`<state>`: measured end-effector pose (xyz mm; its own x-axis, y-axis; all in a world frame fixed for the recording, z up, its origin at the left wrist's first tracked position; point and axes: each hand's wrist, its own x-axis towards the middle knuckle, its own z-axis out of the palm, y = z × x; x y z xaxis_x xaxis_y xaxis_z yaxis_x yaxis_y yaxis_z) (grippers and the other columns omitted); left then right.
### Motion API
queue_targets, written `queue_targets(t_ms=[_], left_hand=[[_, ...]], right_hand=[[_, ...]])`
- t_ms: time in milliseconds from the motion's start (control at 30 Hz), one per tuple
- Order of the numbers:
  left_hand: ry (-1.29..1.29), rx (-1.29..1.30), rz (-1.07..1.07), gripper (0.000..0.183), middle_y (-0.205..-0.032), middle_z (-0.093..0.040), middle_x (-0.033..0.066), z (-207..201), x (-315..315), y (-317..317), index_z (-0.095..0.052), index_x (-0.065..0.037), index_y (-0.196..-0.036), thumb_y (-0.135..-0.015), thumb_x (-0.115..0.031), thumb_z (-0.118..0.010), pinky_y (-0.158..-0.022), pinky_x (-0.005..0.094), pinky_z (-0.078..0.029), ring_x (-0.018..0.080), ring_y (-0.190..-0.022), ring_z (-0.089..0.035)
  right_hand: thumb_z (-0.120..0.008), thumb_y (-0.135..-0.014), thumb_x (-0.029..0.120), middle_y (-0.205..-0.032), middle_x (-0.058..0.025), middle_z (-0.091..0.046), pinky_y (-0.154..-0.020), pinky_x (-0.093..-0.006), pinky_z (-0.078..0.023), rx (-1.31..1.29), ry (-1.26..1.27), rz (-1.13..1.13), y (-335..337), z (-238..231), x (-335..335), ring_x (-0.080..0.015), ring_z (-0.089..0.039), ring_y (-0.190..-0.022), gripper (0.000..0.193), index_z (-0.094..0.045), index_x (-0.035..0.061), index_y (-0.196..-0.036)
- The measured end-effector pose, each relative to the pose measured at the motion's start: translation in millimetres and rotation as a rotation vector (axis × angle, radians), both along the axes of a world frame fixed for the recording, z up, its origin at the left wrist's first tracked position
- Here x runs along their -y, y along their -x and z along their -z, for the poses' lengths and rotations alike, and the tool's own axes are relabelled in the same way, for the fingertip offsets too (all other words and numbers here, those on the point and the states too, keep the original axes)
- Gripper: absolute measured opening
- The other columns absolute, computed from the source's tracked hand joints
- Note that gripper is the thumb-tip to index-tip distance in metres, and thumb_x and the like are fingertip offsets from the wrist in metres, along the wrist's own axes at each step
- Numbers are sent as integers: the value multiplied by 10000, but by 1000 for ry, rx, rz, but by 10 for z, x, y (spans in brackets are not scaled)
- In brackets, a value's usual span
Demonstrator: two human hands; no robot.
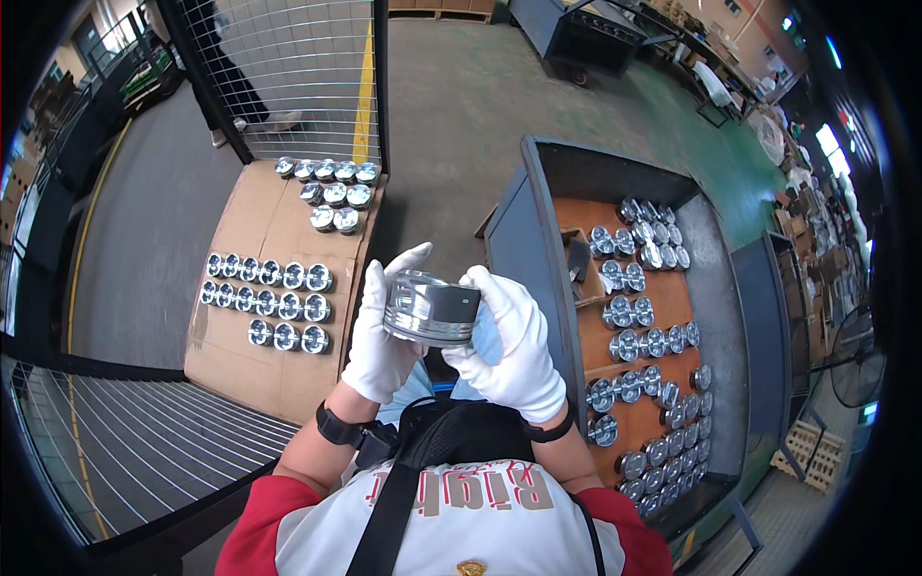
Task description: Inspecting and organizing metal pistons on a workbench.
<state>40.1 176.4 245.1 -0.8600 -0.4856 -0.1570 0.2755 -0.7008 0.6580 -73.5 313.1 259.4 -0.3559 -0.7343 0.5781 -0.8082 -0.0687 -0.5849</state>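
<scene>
A shiny metal piston [432, 309] with a dark patch on its skirt is held up in front of my chest between both hands. My left hand [373, 331], in a white glove, cups its left side, thumb and fingers around it. On the other side my right hand [514, 341], gloved alike, grips the piston's right edge between thumb and fingers. Rows of similar pistons [270, 274] stand on a cardboard sheet [226, 360] to my left. More pistons [629, 386] are set out in a grey metal bin [567, 278] to my right.
Wire mesh panels [298, 86] with black frames border the cardboard on its far and near sides. A small cardboard box [588, 288] sits inside the bin by its left wall. Beyond the mesh a person's legs [230, 77] show. A grey cart [586, 38] stands farther off.
</scene>
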Motion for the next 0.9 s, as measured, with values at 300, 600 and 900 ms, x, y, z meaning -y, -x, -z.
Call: queue_targets(t_ms=[300,600,900], left_hand=[[355,68,-57,546,-1291,-524,56,10,-33,-13,-402,-64,-1446,-1051,-438,-357,-1002,301,-426,124,-1140,-527],[569,38,-155,561,-1425,-456,91,-102,-42,-114,-404,-26,-1431,-927,-146,-619,-1083,310,-342,153,-1266,-452],[467,94,-268,428,-1148,-591,72,5,36,-16,-524,1,-1307,-1032,-313,-431,-980,279,-437,121,-1080,-559]], right_hand=[[-831,-636,185,-1207,-162,-600,-826,-415,-503,-103,6,71,-45,-10,9,-330,-627,-947,754,-544,32,-1317],[-750,-617,-27,-1119,-133,-594,-845,-389,-526,76,114,59,-98,50,50,-326,-631,-990,482,-616,77,-1068],[-781,-603,-32,-1158,-142,-578,-854,-369,-534,358,131,6,-95,79,8,-283,-627,-1032,508,-615,58,-1075]])
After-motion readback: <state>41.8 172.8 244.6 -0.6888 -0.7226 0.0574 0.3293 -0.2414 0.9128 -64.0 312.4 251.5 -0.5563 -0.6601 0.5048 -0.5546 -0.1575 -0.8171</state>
